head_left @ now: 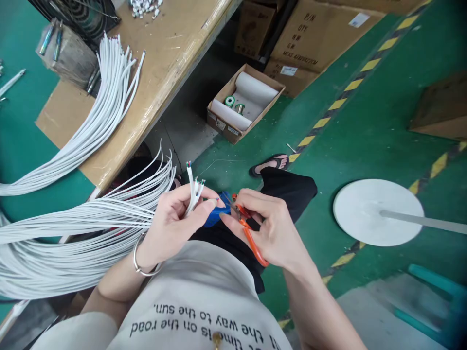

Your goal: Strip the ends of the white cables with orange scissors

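Note:
Several white cables (194, 194) are gripped in my left hand (178, 214), their cut ends with small coloured wires sticking up past the fingers. The thumb and index finger of that hand pinch together at a cable end. Close by on the right, my right hand (262, 218) is closed around orange-handled cutters (254, 243), whose metal jaws point at the left fingertips. Behind the fingertips a blue object (215, 216) shows in part; its kind is unclear. A thick bundle of white cables (91, 243) runs from the left over the table edge to my left hand.
Another white cable bundle (109, 102) lies on the cardboard-covered table (175, 53), near a black fan (83, 19). On the floor stand an open carton (245, 104) with spools, stacked boxes (302, 39), a round white base (377, 211) and a teal stool (434, 306).

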Motion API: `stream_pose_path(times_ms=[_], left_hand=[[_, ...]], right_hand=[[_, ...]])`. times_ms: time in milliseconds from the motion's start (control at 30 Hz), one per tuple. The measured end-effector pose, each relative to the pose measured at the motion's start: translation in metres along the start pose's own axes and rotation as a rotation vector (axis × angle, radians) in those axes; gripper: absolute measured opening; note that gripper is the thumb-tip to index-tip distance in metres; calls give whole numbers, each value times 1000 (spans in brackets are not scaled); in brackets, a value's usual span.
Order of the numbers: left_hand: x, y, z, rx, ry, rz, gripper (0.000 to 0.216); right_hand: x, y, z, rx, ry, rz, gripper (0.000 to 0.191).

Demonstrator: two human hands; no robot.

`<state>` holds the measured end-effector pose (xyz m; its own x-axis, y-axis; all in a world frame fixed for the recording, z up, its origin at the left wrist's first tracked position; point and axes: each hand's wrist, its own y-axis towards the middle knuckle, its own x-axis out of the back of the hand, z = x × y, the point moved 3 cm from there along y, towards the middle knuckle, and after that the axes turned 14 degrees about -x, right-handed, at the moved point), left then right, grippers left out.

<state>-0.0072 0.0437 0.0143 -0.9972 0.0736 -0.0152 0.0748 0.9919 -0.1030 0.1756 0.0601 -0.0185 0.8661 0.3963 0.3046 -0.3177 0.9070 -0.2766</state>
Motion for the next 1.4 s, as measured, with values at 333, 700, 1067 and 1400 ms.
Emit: stream_pose_path(times_ms=[333,700,1067,1400], left_hand=[[-1,-2,0,-52,110,5,12],[-1,-1,-2,-6,164,6,15],[-1,-2,-2,32,98,22,19],[1,-3,4,131,-103,-21,28]], right_hand=[[7,-2,10,90,-116,-8,44],[9,-1,7,154,-168,-70,45],[10,0,2,162,-118,-265,48],[6,1,3,137,-105,-194,48]])
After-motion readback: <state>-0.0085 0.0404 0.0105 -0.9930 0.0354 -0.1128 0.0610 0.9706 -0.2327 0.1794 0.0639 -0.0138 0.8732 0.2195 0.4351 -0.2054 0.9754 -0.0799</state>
